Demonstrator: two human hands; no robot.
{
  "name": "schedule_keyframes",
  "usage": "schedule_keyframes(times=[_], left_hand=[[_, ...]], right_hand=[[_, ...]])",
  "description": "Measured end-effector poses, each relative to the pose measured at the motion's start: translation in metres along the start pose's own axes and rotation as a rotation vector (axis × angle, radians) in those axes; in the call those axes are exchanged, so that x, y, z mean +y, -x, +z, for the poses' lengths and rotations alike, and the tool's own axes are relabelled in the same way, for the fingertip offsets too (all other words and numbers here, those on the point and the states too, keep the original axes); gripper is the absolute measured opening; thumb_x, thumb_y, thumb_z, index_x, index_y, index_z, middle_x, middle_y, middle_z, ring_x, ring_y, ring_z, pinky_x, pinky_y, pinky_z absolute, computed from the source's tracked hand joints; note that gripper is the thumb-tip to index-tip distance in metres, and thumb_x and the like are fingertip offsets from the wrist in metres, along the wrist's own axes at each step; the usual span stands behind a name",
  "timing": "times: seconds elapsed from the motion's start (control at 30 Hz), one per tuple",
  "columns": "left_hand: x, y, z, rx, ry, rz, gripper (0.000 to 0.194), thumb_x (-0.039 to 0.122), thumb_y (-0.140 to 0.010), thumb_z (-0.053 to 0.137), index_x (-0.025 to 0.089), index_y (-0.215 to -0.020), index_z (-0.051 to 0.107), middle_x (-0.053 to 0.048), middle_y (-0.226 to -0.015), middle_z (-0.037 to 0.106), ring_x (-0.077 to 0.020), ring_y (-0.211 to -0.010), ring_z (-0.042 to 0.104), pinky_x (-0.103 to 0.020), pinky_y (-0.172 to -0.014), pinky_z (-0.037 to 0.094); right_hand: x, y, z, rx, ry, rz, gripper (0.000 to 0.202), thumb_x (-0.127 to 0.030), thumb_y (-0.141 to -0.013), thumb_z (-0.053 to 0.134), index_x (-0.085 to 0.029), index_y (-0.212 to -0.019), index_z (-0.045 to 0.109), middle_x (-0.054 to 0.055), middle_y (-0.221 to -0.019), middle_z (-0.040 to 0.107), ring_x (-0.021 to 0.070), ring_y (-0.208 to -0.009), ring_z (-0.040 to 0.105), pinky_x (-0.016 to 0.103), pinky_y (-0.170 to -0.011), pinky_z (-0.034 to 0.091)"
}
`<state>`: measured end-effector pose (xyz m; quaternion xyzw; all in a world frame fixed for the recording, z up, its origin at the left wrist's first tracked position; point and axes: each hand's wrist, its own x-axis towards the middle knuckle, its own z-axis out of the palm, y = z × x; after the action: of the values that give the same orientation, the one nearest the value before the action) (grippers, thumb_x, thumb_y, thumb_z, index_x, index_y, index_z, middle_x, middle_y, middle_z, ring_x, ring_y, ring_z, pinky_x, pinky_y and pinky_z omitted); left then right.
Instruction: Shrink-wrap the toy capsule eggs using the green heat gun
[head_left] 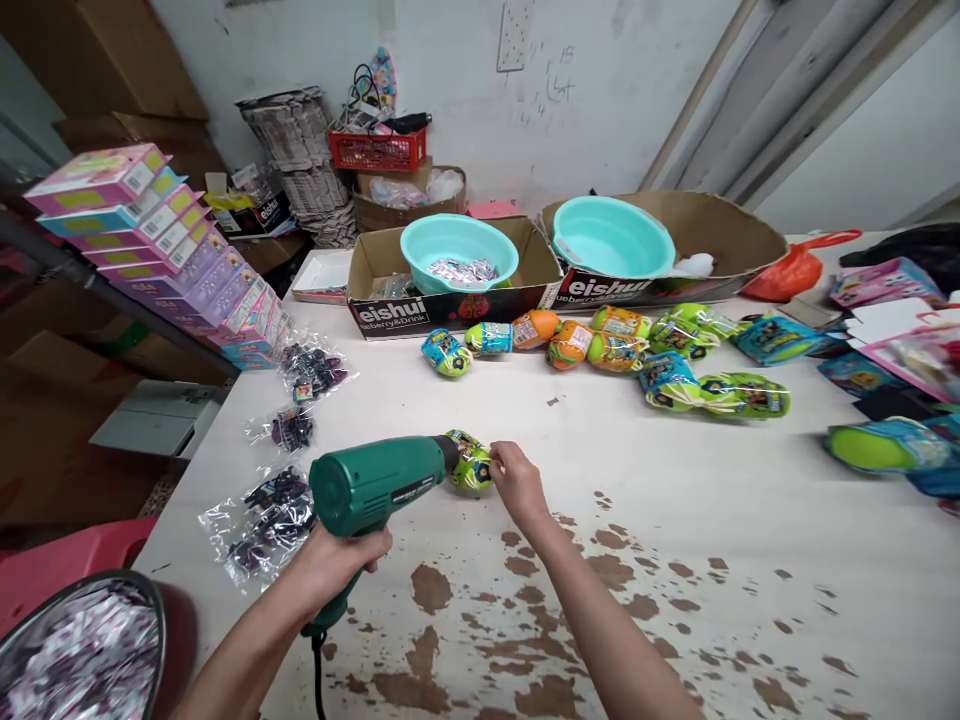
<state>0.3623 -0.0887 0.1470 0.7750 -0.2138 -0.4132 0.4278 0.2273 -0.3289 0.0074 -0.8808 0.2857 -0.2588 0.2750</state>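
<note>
My left hand (337, 562) is wrapped round the handle of a green heat gun (386, 478), whose black cord hangs down below. The gun's dark nozzle points right, close against a green egg-shaped wrapped package (471, 466) near the middle of the table. At the package's right side, the fingers of my right hand (519, 482) pinch its edge. Behind it, a row of similar packages in blue, orange and green wrap (534, 330) lies across the table.
Plastic-bagged dark items (281, 500) lie on the left, beside stacked pink and purple boxes (172, 240). Cardboard boxes (394, 315) with turquoise basins (613, 238) stand at the back. A red bag (791, 272) and more packages are at right. A bowl of wrappers (82, 650) sits lower left.
</note>
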Motion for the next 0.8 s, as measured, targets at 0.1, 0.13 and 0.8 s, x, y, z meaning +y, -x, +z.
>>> schedule_keyframes(times=[0.1,0.13,0.8], left_hand=[[0.010,0.006,0.001,-0.021,0.052,-0.026,0.014,0.031,-0.068,0.066,0.018,-0.067,0.060,-0.001,-0.065,0.059,-0.0153,-0.055,0.049,-0.028,-0.057,0.043],[0.012,0.010,0.000,-0.033,0.084,-0.035,0.016,0.032,-0.067,0.067,0.018,-0.070,0.060,-0.001,-0.068,0.059,-0.0149,-0.055,0.050,-0.028,-0.057,0.044],[0.022,0.165,0.095,-0.227,0.203,-0.163,0.019,0.032,-0.060,0.073,0.016,-0.072,0.070,-0.003,-0.070,0.064,-0.0166,-0.061,0.053,-0.027,-0.056,0.044]], right_hand=[[-0.003,0.014,-0.030,-0.066,-0.071,-0.154,0.021,-0.012,-0.086,0.038,-0.022,-0.088,0.056,0.007,-0.099,0.064,0.0180,-0.090,0.061,0.030,-0.077,0.049],[-0.002,0.020,-0.041,-0.090,-0.108,-0.182,0.020,-0.013,-0.088,0.039,-0.022,-0.089,0.057,0.008,-0.102,0.064,0.0178,-0.092,0.062,0.029,-0.078,0.050],[0.019,0.195,-0.153,0.320,-1.277,0.806,0.027,-0.029,-0.051,0.081,-0.021,-0.071,0.066,0.000,-0.066,0.069,0.0191,-0.065,0.061,0.029,-0.059,0.049]])
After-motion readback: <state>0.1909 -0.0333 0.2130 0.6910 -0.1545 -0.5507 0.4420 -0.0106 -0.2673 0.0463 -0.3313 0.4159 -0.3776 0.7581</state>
